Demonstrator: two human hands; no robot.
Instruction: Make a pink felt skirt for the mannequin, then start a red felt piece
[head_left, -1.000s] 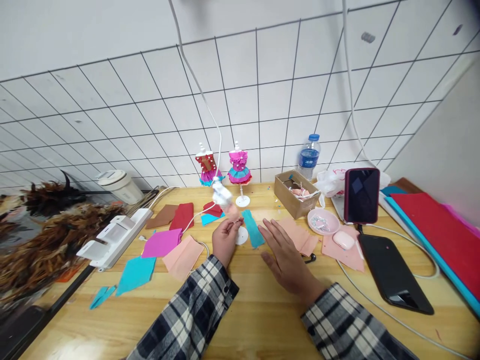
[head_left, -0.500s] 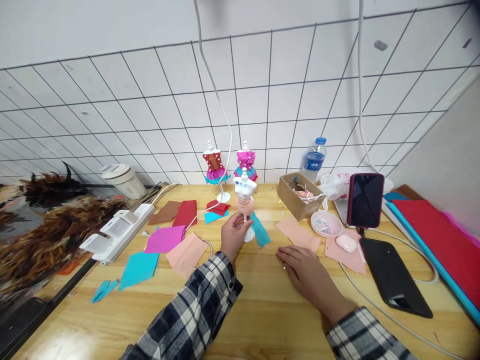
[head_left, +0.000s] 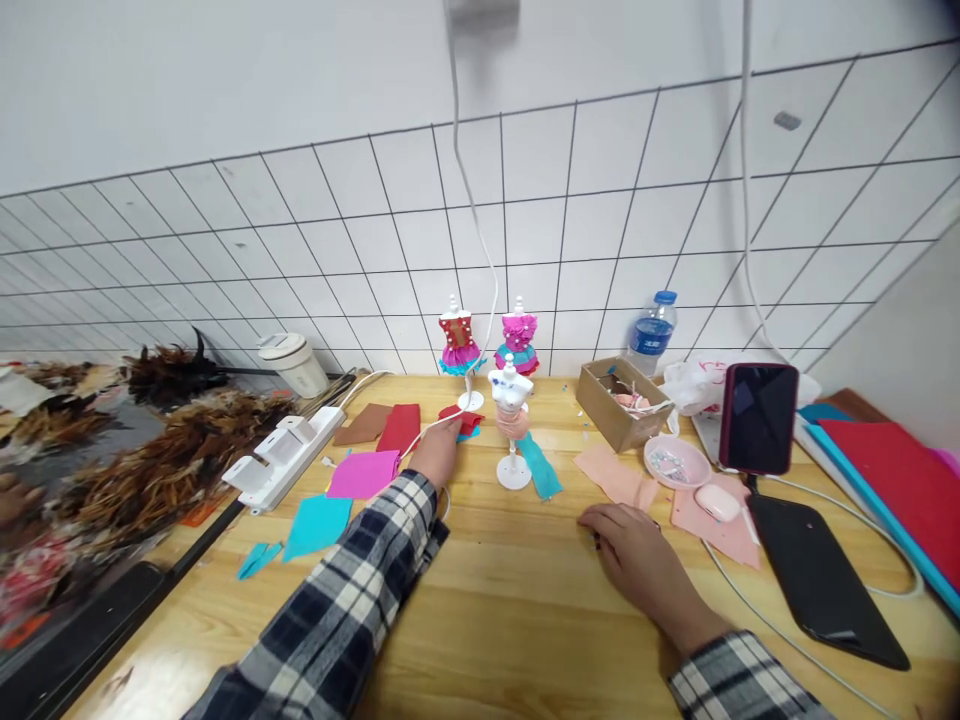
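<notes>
My left hand (head_left: 436, 452) reaches to the folded red cloth (head_left: 451, 412), its fingertips at the cloth's edge. Its fingers are partly hidden, so I cannot tell whether they grip. A small white dress form (head_left: 510, 388) stands upright just to the right, with peach fabric (head_left: 512, 424) wrapped round its lower body. Beside its base lies a teal strip (head_left: 541, 468). My right hand (head_left: 630, 552) rests on the table with fingers stretched out, near a peach cloth piece (head_left: 611, 476). A small dark spot shows by its thumb, too small to name.
Two dressed forms, one in red (head_left: 456, 342) and one in pink (head_left: 517, 338), stand behind. A cardboard box (head_left: 616, 420), pink dish (head_left: 677, 464), water bottle (head_left: 652, 330) and phone (head_left: 759, 418) are at right. Cloth pieces, a power strip (head_left: 281, 470) and feathers (head_left: 195, 440) are at left.
My left hand has let go of the dress form's stand and moved left to the red cloth. The form stands on its own; my right hand stays on the table. The view has shifted left.
</notes>
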